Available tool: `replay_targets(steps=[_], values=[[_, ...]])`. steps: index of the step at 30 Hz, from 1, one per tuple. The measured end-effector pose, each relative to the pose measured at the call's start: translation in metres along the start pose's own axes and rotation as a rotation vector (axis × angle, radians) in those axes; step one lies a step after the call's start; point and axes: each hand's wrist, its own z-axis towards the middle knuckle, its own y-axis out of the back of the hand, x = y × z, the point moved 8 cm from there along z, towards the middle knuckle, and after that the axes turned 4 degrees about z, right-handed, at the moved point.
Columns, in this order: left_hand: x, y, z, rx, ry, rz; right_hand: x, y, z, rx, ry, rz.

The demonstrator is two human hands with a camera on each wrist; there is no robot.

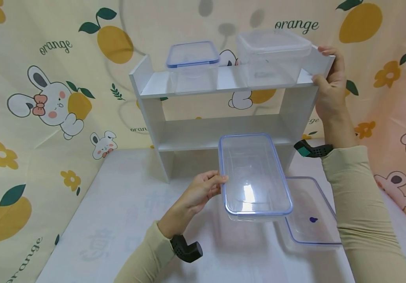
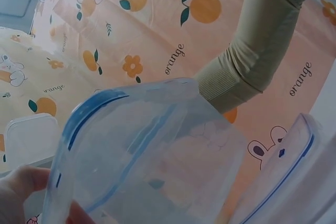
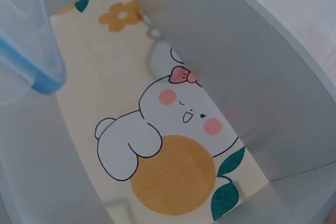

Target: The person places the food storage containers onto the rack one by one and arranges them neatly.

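White rectangular shelf unit (image 1: pixel 196 131): stood upright on the white flat worktop (image 1: pixel 118 220).
Small clear plastic box with blue-rimmed lid (image 1: pixel 194 76): sat left on the shelf unit's top board (image 1: pixel 230 78).
Left hand (image 1: pixel 196 193): grip closed to a pinch on the next box's left edge.
Blue-rimmed clear rectangular plastic box (image 1: pixel 254 169): was held up before the shelf unit.
Large clear plastic box with frosted lid (image 1: pixel 274 63): sat right on the top board.
Blue-edged clear plastic container (image 1: pixel 307 200): lay on the worktop.
Right hand (image 1: pixel 332 94): grip closed round the shelf unit's upper right end.
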Motion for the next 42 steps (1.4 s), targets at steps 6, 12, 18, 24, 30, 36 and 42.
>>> replay_targets(steps=[6,12,18,24,30,36,42], values=[[-0.006,-0.002,0.001,0.017,-0.021,-0.003,0.000,0.000,0.000,-0.006,0.003,0.000],[-0.012,-0.003,0.003,0.002,-0.023,-0.005,0.001,0.001,0.000,0.005,0.042,-0.023],[-0.017,-0.002,0.004,-0.015,-0.036,-0.003,0.002,0.001,0.000,0.018,0.088,-0.062],[-0.021,-0.003,0.006,-0.008,-0.041,-0.005,0.001,0.001,0.000,0.024,0.085,-0.046],[-0.025,-0.002,0.008,-0.023,-0.054,-0.005,0.001,0.002,0.001,0.025,0.100,-0.052],[-0.027,-0.001,0.013,-0.052,-0.049,-0.019,0.001,0.002,0.001,0.018,0.079,-0.042],[-0.025,0.002,0.018,-0.070,-0.038,-0.006,0.000,0.002,0.001,-0.008,0.039,-0.006]])
